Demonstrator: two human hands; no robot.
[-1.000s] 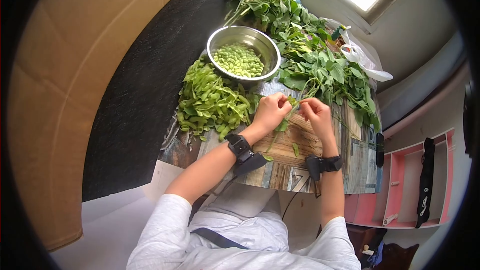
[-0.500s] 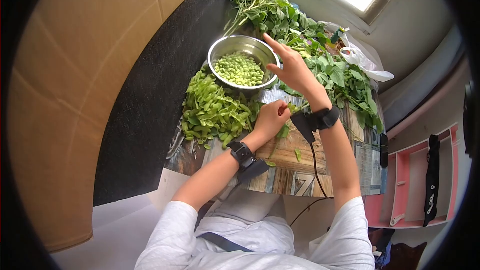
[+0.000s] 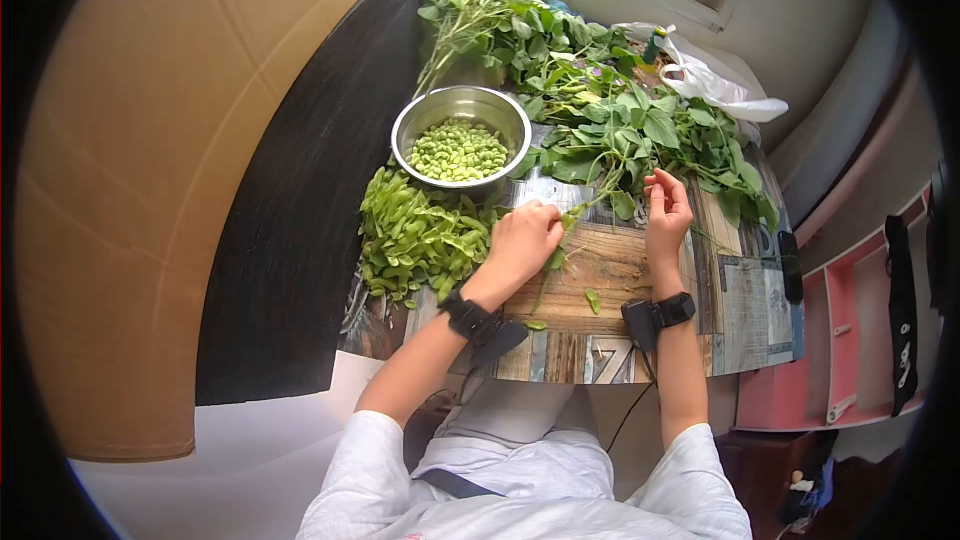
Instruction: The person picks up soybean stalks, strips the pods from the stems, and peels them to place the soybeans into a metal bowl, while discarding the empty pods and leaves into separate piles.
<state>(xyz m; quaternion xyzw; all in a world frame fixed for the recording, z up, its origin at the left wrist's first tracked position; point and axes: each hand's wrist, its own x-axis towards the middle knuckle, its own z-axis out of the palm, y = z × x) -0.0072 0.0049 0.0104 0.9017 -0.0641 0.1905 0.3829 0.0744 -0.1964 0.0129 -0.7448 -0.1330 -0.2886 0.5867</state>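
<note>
My left hand (image 3: 524, 242) is closed around the end of a green soybean stalk (image 3: 588, 204), which slants up to the right toward the leaves. To the right, my right hand (image 3: 667, 212) is raised with its fingers loosely bent and the thumb apart; nothing shows in it. Beyond my left hand stands a steel bowl (image 3: 402, 161) holding shelled green soybeans (image 3: 457, 151). A heap of green soybean pods (image 3: 420, 235) lies left of my left hand, below the bowl.
Leafy soybean plants (image 3: 600, 130) cover the back and right of the wood-patterned table (image 3: 620, 260). A white plastic bag (image 3: 720, 90) lies at the back right. A black panel (image 3: 290, 230) borders the left side. Loose pods (image 3: 592, 301) lie near the front.
My right hand has moved from beside the bowl down and to the right. My left hand stays closed near the pod heap, now with a stalk visible in it. The camera view has shifted slightly.
</note>
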